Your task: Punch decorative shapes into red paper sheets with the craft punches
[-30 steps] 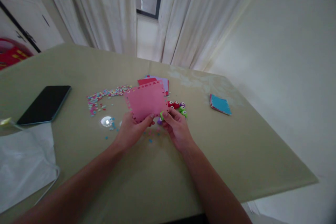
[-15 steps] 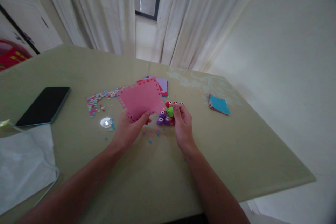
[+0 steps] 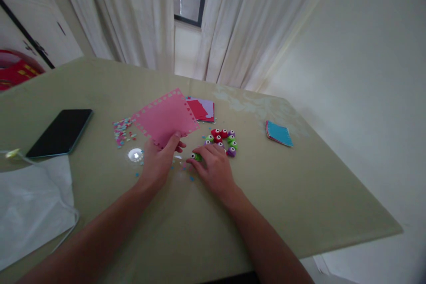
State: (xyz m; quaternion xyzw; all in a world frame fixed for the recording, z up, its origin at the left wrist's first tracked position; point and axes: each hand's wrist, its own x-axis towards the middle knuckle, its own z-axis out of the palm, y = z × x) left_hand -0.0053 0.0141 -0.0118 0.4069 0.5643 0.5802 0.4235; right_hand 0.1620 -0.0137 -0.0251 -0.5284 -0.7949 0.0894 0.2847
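Note:
My left hand point(image 3: 159, 159) pinches a sheet of pink paper point(image 3: 168, 117) by its near edge, thumb on top. Small punched holes run along the sheet's borders. To its right, my right hand point(image 3: 214, 164) is low over the table, with thumb and fingers closed on a small green paper punch point(image 3: 198, 157) with one round eye. Beyond that hand sits a cluster of red, green and purple punches, among them a red punch point(image 3: 223, 133) and a purple punch point(image 3: 231, 151). My hand partly hides the cluster.
Confetti point(image 3: 122, 131) lies left of the pink sheet. Behind it is a stack of coloured paper point(image 3: 208, 107). A blue-topped stack point(image 3: 279, 133) stands further right. On the left are a dark tablet point(image 3: 61, 133) and a white cloth-like item point(image 3: 36, 208) with a cord.
My right hand, with the green punch, has moved down and left from the pink paper's right corner. The paper has shifted left and turned, uncovering more of the punches and the red sheet.

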